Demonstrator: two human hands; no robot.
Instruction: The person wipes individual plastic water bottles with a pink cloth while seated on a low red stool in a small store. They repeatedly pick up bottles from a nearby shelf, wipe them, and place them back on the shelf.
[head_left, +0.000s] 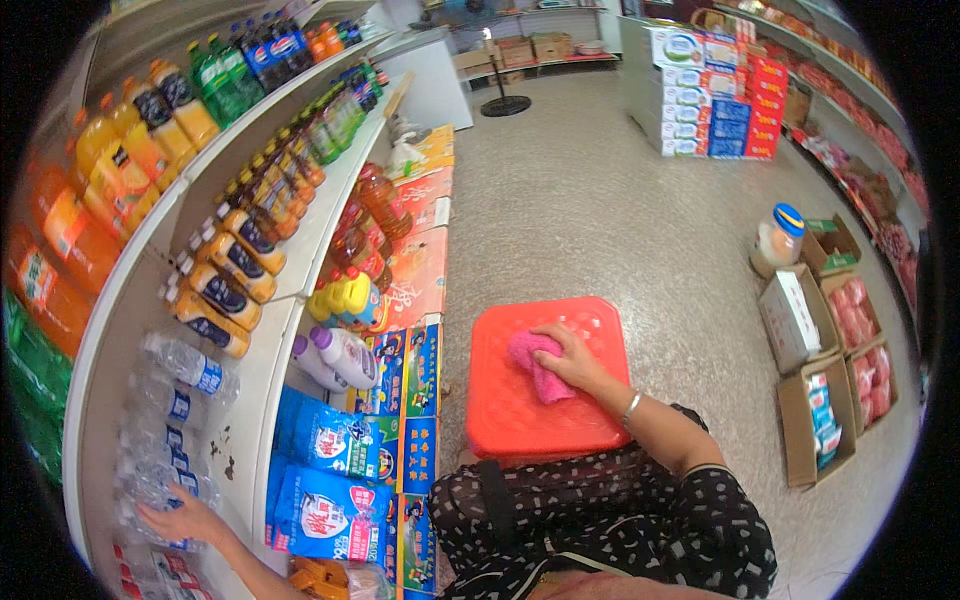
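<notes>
A pink cloth (551, 381) is bunched under my right hand (574, 358), which grips it on the top of a red plastic stool (517, 427). On the shelf at the lower left, my left hand (184, 517) touches a clear plastic water bottle (150, 487) among several others with blue labels. Whether its fingers are closed around that bottle is hard to see. Orange drink bottles (229, 259) stand farther along the same shelf, and larger bottles of orange drink (112, 161) stand on the shelf above.
Blue detergent bags (330, 514) and white bottles with purple caps (345, 356) sit below the shelf's edge (281, 330). Open cardboard boxes (814, 420) and a blue-lidded jar (778, 240) rest on the floor at right. Stacked cartons (720, 94) and a black stand base (506, 106) are farther back.
</notes>
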